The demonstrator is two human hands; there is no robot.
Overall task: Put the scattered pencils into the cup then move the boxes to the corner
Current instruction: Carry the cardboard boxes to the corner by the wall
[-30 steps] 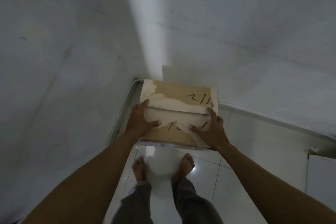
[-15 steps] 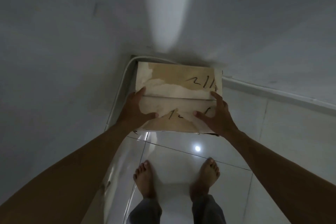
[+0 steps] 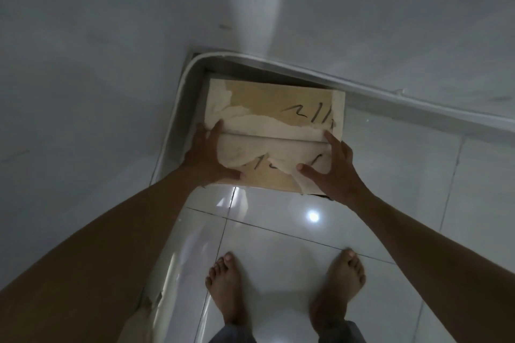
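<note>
Cardboard box (image 3: 276, 136), torn paper on top, low in the wall corner over the tiled floor (image 3: 278, 234); left hand (image 3: 206, 159), right hand (image 3: 335, 172): grip closed on its side edges, thumbs on top

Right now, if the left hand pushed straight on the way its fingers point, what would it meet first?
Likely the white pipe at the wall foot in the corner; the left hand grips the cardboard box. Depth is unclear.
</note>
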